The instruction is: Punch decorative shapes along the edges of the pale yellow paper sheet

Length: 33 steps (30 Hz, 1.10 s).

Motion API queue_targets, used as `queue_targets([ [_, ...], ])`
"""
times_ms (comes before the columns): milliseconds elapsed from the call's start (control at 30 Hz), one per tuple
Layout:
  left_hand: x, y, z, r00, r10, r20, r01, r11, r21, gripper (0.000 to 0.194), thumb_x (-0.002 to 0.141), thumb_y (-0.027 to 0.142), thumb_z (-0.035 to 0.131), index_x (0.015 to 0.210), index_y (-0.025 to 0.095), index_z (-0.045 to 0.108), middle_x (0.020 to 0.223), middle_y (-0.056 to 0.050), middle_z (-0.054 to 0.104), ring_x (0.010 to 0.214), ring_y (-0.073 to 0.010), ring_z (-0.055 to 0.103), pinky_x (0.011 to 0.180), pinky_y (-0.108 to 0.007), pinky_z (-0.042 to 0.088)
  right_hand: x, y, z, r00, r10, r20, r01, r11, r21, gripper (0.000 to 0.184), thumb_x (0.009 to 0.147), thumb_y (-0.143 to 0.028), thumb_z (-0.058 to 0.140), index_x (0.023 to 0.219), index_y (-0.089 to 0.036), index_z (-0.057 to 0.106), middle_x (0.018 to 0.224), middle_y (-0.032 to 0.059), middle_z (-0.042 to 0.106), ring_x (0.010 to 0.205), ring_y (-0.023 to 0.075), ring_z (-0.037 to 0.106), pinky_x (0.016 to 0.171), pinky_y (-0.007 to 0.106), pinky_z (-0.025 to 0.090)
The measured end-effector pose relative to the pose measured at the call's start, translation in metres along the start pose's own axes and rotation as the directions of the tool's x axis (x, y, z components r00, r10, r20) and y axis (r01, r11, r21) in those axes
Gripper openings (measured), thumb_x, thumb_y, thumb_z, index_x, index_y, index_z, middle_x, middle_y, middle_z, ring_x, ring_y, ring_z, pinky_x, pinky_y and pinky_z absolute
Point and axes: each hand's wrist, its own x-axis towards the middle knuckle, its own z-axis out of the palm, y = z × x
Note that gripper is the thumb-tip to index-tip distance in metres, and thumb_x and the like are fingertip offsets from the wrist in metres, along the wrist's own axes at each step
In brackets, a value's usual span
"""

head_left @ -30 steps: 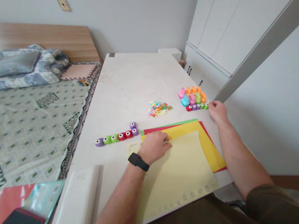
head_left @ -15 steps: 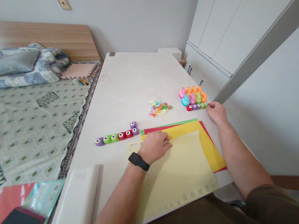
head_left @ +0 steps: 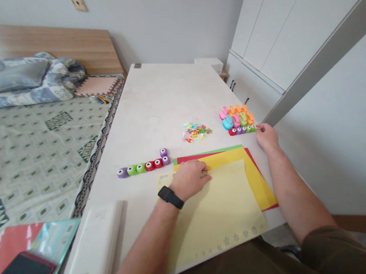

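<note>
Pale yellow paper (head_left: pixel 219 214) lay under your curled left hand (head_left: pixel 192 179); beside the punch row (head_left: pixel 239 130), your right hand (head_left: pixel 267 136) needed a light touch. Neither grip was clear.

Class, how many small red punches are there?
3: one red punch and its red neighbour in the left row; another leftmost in the right row. The right hand may hide more.
</note>
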Motion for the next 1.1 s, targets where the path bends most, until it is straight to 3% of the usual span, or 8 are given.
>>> queue_targets([
  [300,0.0,0.0,0.001,1.0,0.001,0.001,-0.001,1.0,0.007,0.019,0.084,0.037,0.066,0.087,0.019,0.072,0.092,-0.005,0.075,0.083,-0.0212,0.067,0.071,-0.031,0.046,0.004,0.0,0.006,0.99,-0.137,-0.013,0.138,0.989,0.049,0.04,0.088,-0.041,0.053,0.112,-0.018,0.075,0.096,0.0117,0.074,0.086,0.0261,0.064,0.082,0.039,0.047],
  [467,0.0,-0.001,0.003,1.0,0.006,-0.009,-0.006,1.0,0.007,0.018,0.085,0.037,0.066,0.087,0.02,0.071,0.092,-0.005,0.075,0.083,-0.0208,0.067,0.071,-0.03,0.046,0.009,0.006,0.009,0.991,-0.136,-0.002,0.136,0.988,0.07,0.039,0.084,-0.047,0.06,0.107,-0.02,0.076,0.091,0.0099,0.074,0.08,0.0244,0.063,0.08,0.038,0.047],
  [1100,0.0,-0.001,0.002,1.0,-0.006,-0.005,0.006,1.0,-0.011,0.019,0.085,0.037,0.065,0.088,0.019,0.071,0.093,-0.005,0.075,0.084,-0.0206,0.067,0.072,-0.03,0.046,0.01,0.011,0.007,0.992,-0.126,-0.008,0.126,0.984,0.128,0.036,0.083,-0.033,0.059,0.112,-0.021,0.078,0.103,0.0097,0.078,0.087,0.0248,0.069,0.086,0.039,0.05],
])
